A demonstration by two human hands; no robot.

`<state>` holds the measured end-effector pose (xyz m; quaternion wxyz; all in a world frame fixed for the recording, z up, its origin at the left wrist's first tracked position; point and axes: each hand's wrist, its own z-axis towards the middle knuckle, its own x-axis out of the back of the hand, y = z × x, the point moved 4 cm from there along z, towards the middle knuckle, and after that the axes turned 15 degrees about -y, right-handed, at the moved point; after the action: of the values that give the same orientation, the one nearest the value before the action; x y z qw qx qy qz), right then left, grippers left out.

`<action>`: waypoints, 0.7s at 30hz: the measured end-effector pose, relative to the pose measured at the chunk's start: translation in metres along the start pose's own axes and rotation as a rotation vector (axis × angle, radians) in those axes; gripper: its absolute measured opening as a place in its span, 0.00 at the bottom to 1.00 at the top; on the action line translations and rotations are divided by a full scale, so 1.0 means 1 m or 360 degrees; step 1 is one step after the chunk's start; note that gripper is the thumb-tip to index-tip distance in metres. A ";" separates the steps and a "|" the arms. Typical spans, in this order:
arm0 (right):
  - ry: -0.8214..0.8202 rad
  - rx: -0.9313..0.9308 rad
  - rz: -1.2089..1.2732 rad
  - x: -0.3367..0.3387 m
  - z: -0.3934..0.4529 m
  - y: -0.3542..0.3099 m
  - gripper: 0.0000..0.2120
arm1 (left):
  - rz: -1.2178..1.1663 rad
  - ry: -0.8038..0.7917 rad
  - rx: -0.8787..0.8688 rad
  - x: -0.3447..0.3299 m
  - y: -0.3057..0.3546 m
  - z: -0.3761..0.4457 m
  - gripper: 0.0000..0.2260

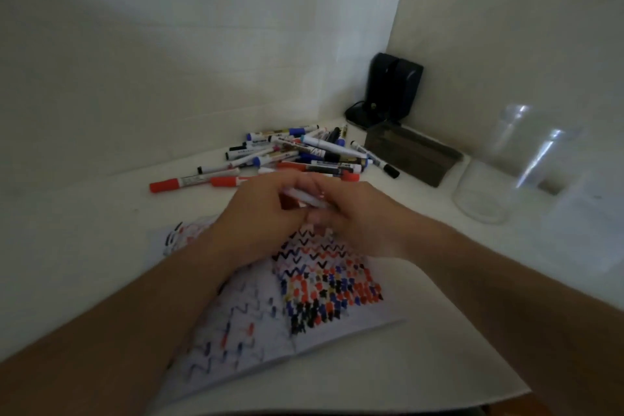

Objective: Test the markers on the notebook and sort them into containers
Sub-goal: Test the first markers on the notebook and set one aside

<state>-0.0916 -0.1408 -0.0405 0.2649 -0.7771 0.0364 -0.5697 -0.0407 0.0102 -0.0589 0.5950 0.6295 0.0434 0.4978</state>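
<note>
- The notebook lies open on the white table, and I tell every place from it.
- Its pages are full of zigzags and dots in red, blue and black.
- Both hands meet just above the far edge of the notebook.
- The left hand and the right hand both curl their fingers around one white marker.
- The picture is blurry there, so I cannot tell if the cap is on or off.
- My guess is that the person is pulling the cap off to test this marker, or pushing it back on.
- A big pile of markers lies behind the notebook, near the wall.
- A red-capped marker lies at the left edge of that pile.
- That big pile tells me there is a lot of sorting left to do.
- Two clear cups stand far to the right of the notebook and look empty.
- A dark box sits behind the notebook to the right, beside the pile.
- If the cap is coming off, the next move needs the tip pressed down on a bare bit of page.
- Then the marker needs its cap and a trip to the right container.
</note>
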 end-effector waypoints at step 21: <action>0.0434 0.0578 0.1730 -0.012 0.019 0.028 0.11 | 0.0471 -0.0265 -0.0019 -0.016 0.010 -0.006 0.03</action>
<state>-0.0721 -0.1536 -0.0672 0.6407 -0.5088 0.3651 -0.4442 -0.0580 0.0013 -0.0611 0.5205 0.6645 -0.1021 0.5265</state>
